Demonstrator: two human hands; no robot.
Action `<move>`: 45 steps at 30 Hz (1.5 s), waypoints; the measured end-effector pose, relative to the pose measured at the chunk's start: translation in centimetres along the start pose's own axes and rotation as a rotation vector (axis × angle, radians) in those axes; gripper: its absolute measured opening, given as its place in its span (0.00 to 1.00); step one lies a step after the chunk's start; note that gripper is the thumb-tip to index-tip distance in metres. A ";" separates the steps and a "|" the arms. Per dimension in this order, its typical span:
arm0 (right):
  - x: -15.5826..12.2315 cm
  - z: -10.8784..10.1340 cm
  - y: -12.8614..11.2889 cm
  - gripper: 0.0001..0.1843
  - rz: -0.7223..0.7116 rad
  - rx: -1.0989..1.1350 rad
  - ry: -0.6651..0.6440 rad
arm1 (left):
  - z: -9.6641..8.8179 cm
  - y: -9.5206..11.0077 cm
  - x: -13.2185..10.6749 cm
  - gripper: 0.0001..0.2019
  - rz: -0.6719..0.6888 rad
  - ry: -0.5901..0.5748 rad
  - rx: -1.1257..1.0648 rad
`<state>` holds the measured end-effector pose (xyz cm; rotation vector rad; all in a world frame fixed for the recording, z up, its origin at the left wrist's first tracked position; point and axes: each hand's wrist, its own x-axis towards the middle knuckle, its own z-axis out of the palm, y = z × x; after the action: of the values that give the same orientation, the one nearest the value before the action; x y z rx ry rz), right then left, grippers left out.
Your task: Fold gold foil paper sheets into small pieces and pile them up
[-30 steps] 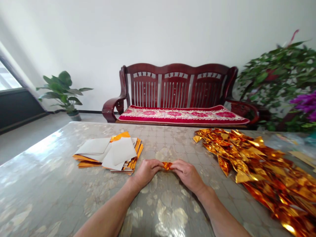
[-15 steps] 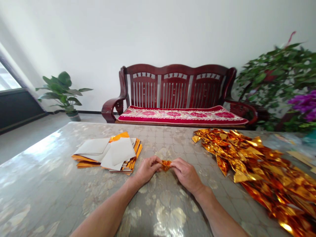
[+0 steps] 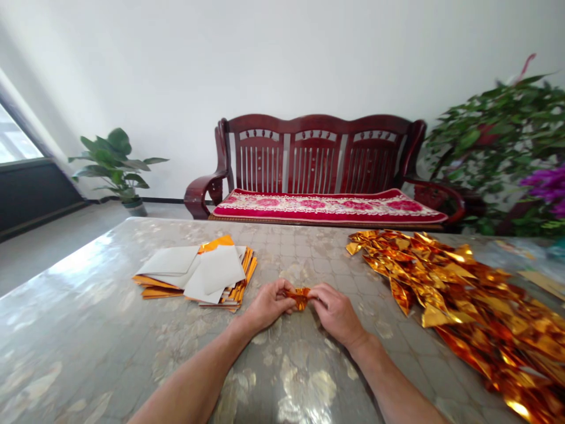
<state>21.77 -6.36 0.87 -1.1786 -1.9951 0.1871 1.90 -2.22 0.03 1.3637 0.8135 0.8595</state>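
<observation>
A small piece of gold foil paper is pinched between both of my hands over the middle of the table. My left hand grips its left end with fingers curled closed. Closed on the right end is my right hand. To the left lies a stack of flat sheets, gold on one side and white on the other. A big heap of folded gold foil pieces spreads across the right side of the table.
The table has a glossy marbled top. Beyond its far edge stands a dark red wooden bench with a red cushion. A potted plant stands on the floor at left. Leafy plants with purple flowers crowd the right.
My hands have drawn a little closer together on the foil piece, which looks more crumpled and compact. The piles have not moved.
</observation>
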 end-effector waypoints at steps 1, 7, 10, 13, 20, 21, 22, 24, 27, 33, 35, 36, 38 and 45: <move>0.0 0.0 0.1 0.12 -0.005 0.002 0.004 | 0.0 -0.1 0.0 0.11 -0.013 -0.001 -0.019; -0.1 0.0 0.6 0.12 -0.038 0.024 -0.017 | -0.2 -1.0 0.1 0.04 0.021 0.041 0.125; -0.1 -0.1 0.8 0.12 -0.058 0.036 -0.049 | -0.3 -0.7 -0.1 0.05 0.093 0.063 0.342; -0.1 -0.2 0.8 0.12 -0.065 0.027 -0.081 | -0.3 0.0 -0.4 0.07 0.151 0.059 0.487; -0.1 -0.1 0.3 0.13 -0.046 0.043 -0.100 | -0.2 0.5 -0.7 0.08 0.205 0.027 0.545; -0.1 -0.1 0.2 0.13 -0.046 0.049 -0.102 | -0.2 0.5 -0.8 0.07 0.209 0.019 0.551; -0.1 0.0 0.1 0.13 -0.048 0.056 -0.103 | -0.2 0.5 -0.8 0.07 0.214 0.012 0.559; -0.1 0.0 0.0 0.13 -0.052 0.065 -0.102 | -0.2 0.6 -1.0 0.08 0.226 0.001 0.578; -0.1 0.0 -0.1 0.13 -0.064 0.078 -0.098 | -0.1 0.8 -1.1 0.09 0.251 -0.016 0.616; -0.2 -0.1 -0.6 0.13 -0.095 0.007 -0.131 | 0.1 1.0 -1.5 0.14 0.346 -0.060 0.801; -0.2 0.0 -0.9 0.14 -0.118 -0.043 -0.137 | 0.1 1.0 -1.7 0.15 0.370 -0.073 0.885; -0.2 0.0 -1.1 0.14 -0.126 -0.070 -0.138 | 0.1 0.9 -1.8 0.14 0.382 -0.077 0.918; -0.1 0.0 -1.4 0.16 -0.136 -0.120 -0.135 | 0.1 0.7 -1.9 0.14 0.400 -0.081 0.964; -0.2 0.0 -2.0 0.17 -0.126 -0.130 -0.095 | 0.2 0.7 -1.9 0.14 0.400 -0.052 0.968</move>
<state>20.48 -7.61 1.69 -1.1381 -2.1855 0.0514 1.10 -3.97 0.73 2.4503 0.9799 0.7369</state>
